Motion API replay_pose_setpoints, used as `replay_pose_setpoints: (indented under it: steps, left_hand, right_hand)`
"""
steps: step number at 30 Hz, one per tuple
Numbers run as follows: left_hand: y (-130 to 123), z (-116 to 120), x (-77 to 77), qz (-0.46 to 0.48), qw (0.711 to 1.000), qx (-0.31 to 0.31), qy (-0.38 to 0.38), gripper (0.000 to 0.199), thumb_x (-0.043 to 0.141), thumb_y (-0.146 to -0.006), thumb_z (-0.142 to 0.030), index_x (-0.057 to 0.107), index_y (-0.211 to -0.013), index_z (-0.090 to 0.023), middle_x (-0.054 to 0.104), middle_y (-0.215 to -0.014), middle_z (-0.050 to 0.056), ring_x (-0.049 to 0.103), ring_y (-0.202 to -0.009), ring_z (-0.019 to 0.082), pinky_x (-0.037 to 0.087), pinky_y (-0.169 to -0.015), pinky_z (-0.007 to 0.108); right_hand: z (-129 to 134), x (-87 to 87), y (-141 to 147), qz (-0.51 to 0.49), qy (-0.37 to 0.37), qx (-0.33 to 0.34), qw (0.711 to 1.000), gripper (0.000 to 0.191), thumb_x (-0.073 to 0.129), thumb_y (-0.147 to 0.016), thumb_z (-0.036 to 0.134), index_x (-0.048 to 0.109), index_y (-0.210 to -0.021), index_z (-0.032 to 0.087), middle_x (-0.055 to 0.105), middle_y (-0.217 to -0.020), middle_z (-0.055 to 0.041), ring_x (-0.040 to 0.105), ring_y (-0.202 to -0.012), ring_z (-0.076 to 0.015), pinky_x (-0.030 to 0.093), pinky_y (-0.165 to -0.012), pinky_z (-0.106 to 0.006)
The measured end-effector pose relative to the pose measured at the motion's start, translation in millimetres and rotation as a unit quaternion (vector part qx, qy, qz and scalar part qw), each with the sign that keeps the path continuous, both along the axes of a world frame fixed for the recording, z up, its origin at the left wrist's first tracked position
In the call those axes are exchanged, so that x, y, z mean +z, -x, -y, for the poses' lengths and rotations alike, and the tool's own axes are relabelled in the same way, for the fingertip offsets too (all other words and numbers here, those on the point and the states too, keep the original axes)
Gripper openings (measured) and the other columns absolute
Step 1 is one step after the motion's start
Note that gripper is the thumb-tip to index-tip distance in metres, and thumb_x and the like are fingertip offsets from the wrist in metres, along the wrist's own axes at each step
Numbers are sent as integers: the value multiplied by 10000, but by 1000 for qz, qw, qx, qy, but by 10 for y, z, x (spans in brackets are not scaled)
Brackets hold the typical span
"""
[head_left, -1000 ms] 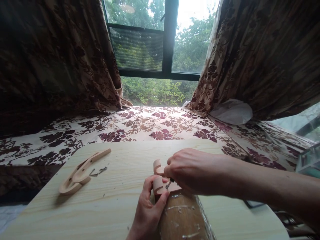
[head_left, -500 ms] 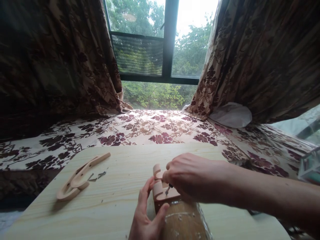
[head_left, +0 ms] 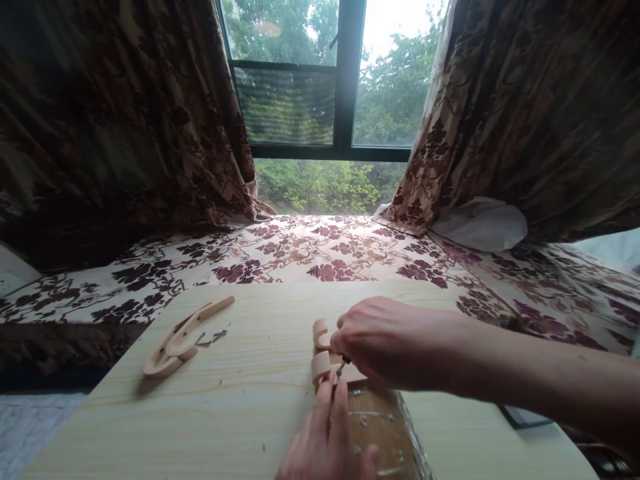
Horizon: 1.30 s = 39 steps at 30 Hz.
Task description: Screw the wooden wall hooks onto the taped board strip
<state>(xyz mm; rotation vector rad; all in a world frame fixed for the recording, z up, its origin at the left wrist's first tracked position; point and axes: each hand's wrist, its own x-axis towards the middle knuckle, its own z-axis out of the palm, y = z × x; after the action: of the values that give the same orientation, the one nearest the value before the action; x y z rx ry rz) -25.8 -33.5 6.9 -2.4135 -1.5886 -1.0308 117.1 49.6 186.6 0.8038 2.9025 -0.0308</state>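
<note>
Pale wood, curved at one end, forms the near hook [head_left: 321, 365], which is set across the far end of a plastic-wrapped block [head_left: 383, 427]. The far hook [head_left: 320, 331] lies just beyond it, its other end hidden by the right hand [head_left: 377, 340]. Both are seen in the middle of the table [head_left: 200, 413], well in from its left and right edges.

A small tool [head_left: 343, 364] is gripped in the right hand, with the fingers curled together around it and the knuckles up. Its shaft is tilted down to the near hook. The forearm is stretched in from the right, over the table's right part, and much of the hooks' right side is covered by hand and wrist. The left hand [head_left: 320, 433] is reached in from below, back up, with two fingers extended close together. Their tips are laid on the near hook beside the tool's tip, and the thumb is held apart over the block.

Toward the table's far left corner, two loose hooks [head_left: 190, 333] are laid overlapping, with a few screws [head_left: 215, 339] scattered just beside them. Near the right edge, a dark-rimmed flat object [head_left: 525, 415] is partly hidden by the forearm. Beyond the far edge, flowered cloth [head_left: 330, 250] is spread toward the window [head_left: 345, 80], with a white bag [head_left: 483, 223] by the right curtain [head_left: 440, 133].
</note>
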Motion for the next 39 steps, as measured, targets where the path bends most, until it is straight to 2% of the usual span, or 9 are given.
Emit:
replay_pose_setpoints:
  steps: [2, 5, 10, 15, 20, 25, 30, 36, 39]
  left_hand:
    - [3, -50, 21, -26, 999, -19, -17, 834, 563, -791, -429, 78, -1440, -234, 446, -1345, 93, 666, -888, 261, 513, -462, 280]
    - [-10, -98, 16, -57, 998, -33, -15, 786, 545, -799, -425, 152, -1431, -172, 414, -1352, 122, 671, -865, 253, 527, -513, 282]
    - [-175, -55, 73, -151, 983, 78, 76, 497, 377, -856, -284, 443, -1304, -79, 401, -1379, 110, 656, -922, 222, 541, -679, 317]
    - [-239, -54, 118, -196, 976, 96, 18, 461, 251, -921, -277, 509, -1247, -78, 498, -1316, 113, 660, -898, 176, 541, -687, 282]
    - [-196, -95, 64, -200, 975, 89, -23, 432, 278, -924, -259, 529, -1219, -67, 545, -1272, 123, 658, -908, 182, 547, -658, 279]
    - [-180, -104, 26, -185, 979, 81, -38, 423, 306, -914, -245, 501, -1235, -50, 531, -1284, 130, 666, -851, 163, 557, -659, 286]
    - [-178, -108, 28, -184, 979, 80, -45, 396, 332, -905, -222, 525, -1210, -58, 552, -1260, 116, 664, -868, 170, 560, -668, 289]
    - [-184, -111, 62, -202, 974, 87, -45, 395, 331, -904, -207, 529, -1212, -58, 534, -1272, 122, 671, -828, 164, 560, -656, 280]
    - [-199, -118, 73, -211, 971, 104, -28, 410, 297, -888, -166, 545, -1203, -83, 544, -1258, 100, 676, -805, 159, 560, -639, 270]
  right_hand:
    - [-9, 33, 23, 17, 6, -2, 1000, 98, 533, -744, 78, 616, -726, 126, 584, -619, -19, 345, -473, -101, 266, -454, -263]
    - [-14, 89, 59, 43, 19, -10, 999, 104, 540, -721, 49, 611, -712, 124, 585, -618, -20, 339, -475, -96, 272, -456, -256]
    - [-36, 121, 81, 57, 33, -14, 998, 139, 507, -711, 32, 608, -711, 127, 576, -600, -21, 306, -445, -92, 247, -421, -251]
    - [-120, 63, 79, 47, 30, -25, 998, 50, 558, -680, 124, 603, -671, 146, 545, -537, -7, 283, -423, -91, 219, -403, -257]
    - [-163, 86, 103, 51, 18, -52, 997, 82, 540, -720, 203, 612, -698, 170, 540, -543, 1, 295, -431, -95, 207, -416, -261]
    - [-171, 167, 131, 125, -14, -13, 992, 107, 548, -717, 71, 605, -693, 158, 597, -665, -19, 342, -474, -95, 214, -431, -274]
    - [-179, 114, 140, 93, -30, 11, 995, 142, 517, -772, 81, 609, -700, 162, 597, -675, -27, 347, -482, -102, 212, -428, -272]
    - [-161, 90, 109, 96, 9, -63, 993, 93, 553, -743, 151, 637, -704, 146, 570, -580, -37, 393, -477, -110, 246, -468, -264]
    - [-150, 114, 110, 95, -5, -41, 995, 132, 521, -761, 116, 645, -751, 158, 595, -625, -31, 393, -479, -108, 234, -456, -263]
